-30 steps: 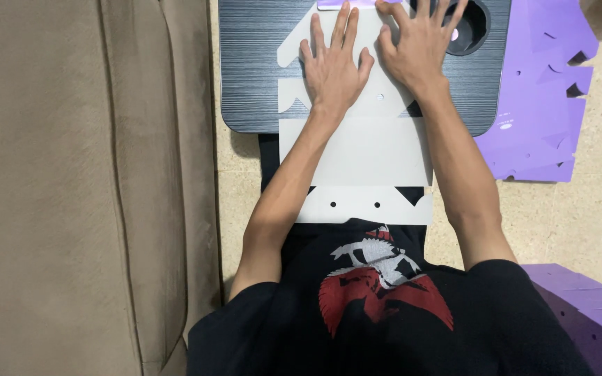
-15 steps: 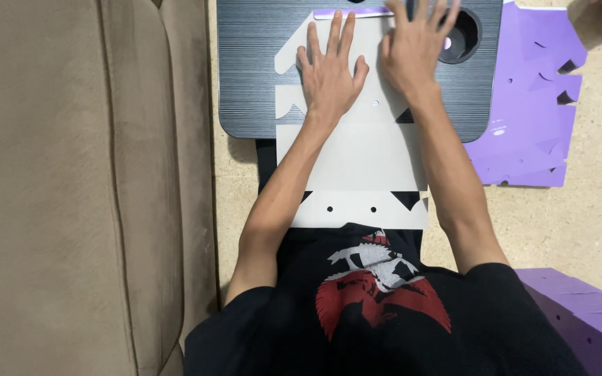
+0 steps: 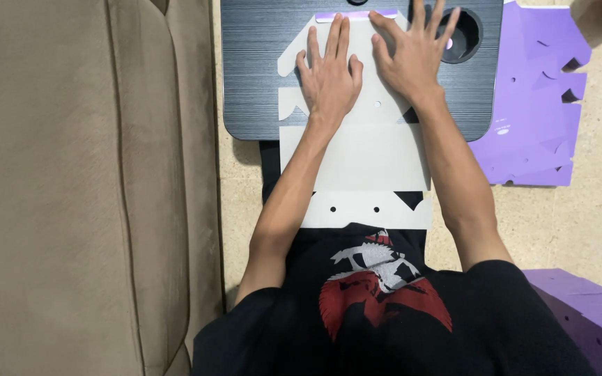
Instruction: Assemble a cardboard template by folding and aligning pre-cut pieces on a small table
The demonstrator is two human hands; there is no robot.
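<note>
A flat white die-cut cardboard sheet [image 3: 357, 157] with notches and small holes lies across a dark lap desk [image 3: 259, 69] and hangs down toward my body. My left hand [image 3: 329, 76] presses flat on the sheet's upper left part, fingers spread. My right hand [image 3: 412, 59] lies flat beside it on the upper right part, fingers spread, reaching toward a round cup recess [image 3: 462, 36] in the desk. A purple strip [image 3: 357, 14] shows at the sheet's far edge. Neither hand grips anything.
A brown sofa [image 3: 85, 188] fills the left side. A flat purple die-cut cardboard sheet [image 3: 531, 97] lies on the tiled floor at the right. Another purple piece [image 3: 587, 313] sits at the bottom right. My black printed shirt fills the bottom.
Both hands have stayed flat on the white sheet, sliding only slightly over it. The view has shifted a little, so the desk sits lower in the picture.
</note>
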